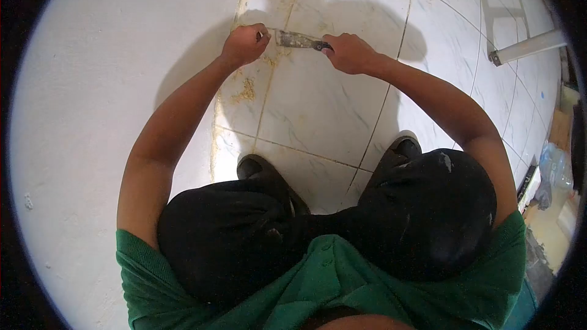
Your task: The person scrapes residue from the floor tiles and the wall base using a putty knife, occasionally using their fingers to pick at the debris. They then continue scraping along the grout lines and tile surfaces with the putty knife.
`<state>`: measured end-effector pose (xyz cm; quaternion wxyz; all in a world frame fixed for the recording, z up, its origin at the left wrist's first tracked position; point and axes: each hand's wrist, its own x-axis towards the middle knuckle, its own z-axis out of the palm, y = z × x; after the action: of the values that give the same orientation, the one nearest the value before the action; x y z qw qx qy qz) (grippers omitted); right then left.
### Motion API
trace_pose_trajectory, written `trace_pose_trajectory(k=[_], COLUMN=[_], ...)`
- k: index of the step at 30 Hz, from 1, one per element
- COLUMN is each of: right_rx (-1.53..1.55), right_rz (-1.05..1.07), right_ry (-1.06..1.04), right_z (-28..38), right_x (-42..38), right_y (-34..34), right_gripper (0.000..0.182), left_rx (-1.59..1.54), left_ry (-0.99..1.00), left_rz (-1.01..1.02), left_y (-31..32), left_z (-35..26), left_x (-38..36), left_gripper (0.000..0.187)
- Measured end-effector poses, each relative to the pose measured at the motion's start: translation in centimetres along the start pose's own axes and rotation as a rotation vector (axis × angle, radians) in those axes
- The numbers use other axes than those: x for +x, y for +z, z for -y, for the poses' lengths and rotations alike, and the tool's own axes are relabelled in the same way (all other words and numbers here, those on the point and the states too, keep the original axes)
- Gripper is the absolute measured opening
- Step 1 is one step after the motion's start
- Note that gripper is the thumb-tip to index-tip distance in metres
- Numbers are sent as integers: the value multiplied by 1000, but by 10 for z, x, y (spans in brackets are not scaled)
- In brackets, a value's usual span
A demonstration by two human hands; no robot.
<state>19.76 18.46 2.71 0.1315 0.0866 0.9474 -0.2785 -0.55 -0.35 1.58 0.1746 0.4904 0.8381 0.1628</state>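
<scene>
My right hand [353,53] is closed around the dark handle of a putty knife [298,40]. Its blade points left and is smeared with dark and pale residue. Opposite the blade's tip, my left hand [246,44] is closed, with a small dark piece showing between its fingers; what it belongs to I cannot make out. Both hands are over the white marbled floor tiles [318,104], close to the foot of the wall. Yellowish-brown crumbs [244,90] lie on the tiles below my left hand.
A plain white wall [116,55] rises along the left side. On the right, a white leg-like bar [529,47] with a dark end meets the floor. Clear plastic [553,168] and other clutter lie at the far right. My shoes [260,168] stand on the tiles.
</scene>
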Motion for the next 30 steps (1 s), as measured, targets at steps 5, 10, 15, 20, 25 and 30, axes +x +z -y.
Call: trace_pose_trajectory(k=[5,10,15,20,25,30], right_rx=[-60,-115,-112,-107,-121,-81], right_rz=[-95,-71,-84,-53,-63,-82], right_ry=[37,22,14,-21,10,-15], right_z=[0,3,3,4,5,4], right_x=[1,1,1,-1,1,0], right_y=[3,-5,-4,-6,-7,-6], right_gripper=[27,26,26,24,26,26], left_rx=[33,23,30,22,30,33], left_ry=[23,17,2,-24,14,-7], left_rz=[8,5,18,30,17,17], left_y=[4,5,0,-3,-1,1], left_z=[4,8,2,-1,1,5], left_x=[1,2,-1,0,-1,-2], left_gripper=[21,21,22,21,21,21])
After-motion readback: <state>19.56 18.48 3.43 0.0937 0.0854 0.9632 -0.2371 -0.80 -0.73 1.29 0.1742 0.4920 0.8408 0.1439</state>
